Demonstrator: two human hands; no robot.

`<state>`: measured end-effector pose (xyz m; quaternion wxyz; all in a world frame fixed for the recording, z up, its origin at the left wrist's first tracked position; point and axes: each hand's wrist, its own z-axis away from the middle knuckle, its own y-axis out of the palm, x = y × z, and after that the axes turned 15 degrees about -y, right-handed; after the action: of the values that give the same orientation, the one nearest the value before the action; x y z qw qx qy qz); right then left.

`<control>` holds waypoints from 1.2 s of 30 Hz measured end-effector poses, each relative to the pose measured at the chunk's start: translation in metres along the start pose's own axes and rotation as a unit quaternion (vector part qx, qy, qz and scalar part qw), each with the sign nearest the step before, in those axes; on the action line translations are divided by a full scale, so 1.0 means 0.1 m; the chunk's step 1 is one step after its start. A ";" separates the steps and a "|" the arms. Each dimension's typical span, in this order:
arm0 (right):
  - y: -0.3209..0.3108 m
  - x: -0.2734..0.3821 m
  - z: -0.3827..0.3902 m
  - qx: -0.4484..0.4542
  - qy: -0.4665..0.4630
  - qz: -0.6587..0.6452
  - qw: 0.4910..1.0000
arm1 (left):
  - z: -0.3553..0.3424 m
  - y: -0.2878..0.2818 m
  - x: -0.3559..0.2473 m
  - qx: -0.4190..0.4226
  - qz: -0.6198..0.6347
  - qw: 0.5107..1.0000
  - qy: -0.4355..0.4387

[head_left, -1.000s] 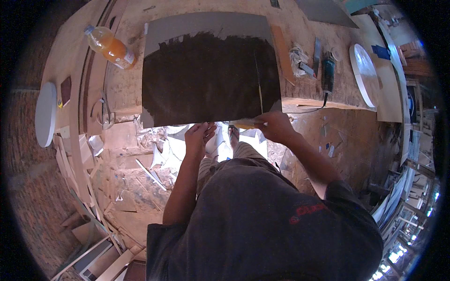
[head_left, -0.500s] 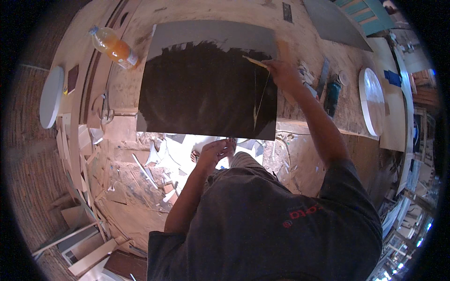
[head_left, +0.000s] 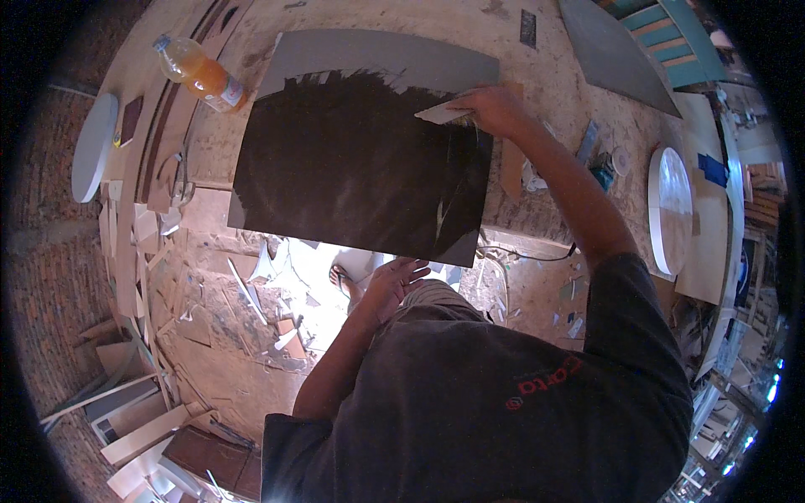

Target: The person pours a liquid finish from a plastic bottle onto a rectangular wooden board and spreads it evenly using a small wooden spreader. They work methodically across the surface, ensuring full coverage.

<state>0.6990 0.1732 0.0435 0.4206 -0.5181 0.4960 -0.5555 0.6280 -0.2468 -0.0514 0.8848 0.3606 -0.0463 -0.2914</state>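
A grey rectangular panel (head_left: 377, 52), mostly covered by a dark wet-looking coat (head_left: 352, 159), lies on the workbench and juts past its near edge. In my right hand (head_left: 496, 111), a thin, pale flat spreader (head_left: 440, 114) is pinched over the panel's far right part. Its blade edge meets or hovers just over the coat; I cannot tell which. Thin light streaks (head_left: 442, 210) run down the coat's right side. My left hand (head_left: 397, 283) is below the panel's near edge, fingers loosely stretched and apart, holding nothing.
A bottle of orange liquid (head_left: 201, 74) stands left of the panel on the workbench (head_left: 402, 17). To the right are a teal container (head_left: 602, 174), a metal strip (head_left: 588, 141) and a white round disc (head_left: 670, 210). Another grey sheet (head_left: 612, 54) lies far right. Offcuts (head_left: 247, 289) litter the floor.
My right hand has shifted slightly left and nearer, turning the spreader so its flat face shows. In the picture the panel's near edge sits lower at the right. My left hand has moved slightly down.
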 end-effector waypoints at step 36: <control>-0.60 -0.16 1.34 0.099 0.116 -0.148 0.977 | -0.13 0.08 -0.01 -0.017 -0.171 0.979 0.113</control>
<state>0.8365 0.1823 0.0965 0.3228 -0.4730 0.4020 -0.7145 0.6347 -0.2337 -0.0562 0.8274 0.3787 0.1215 -0.3965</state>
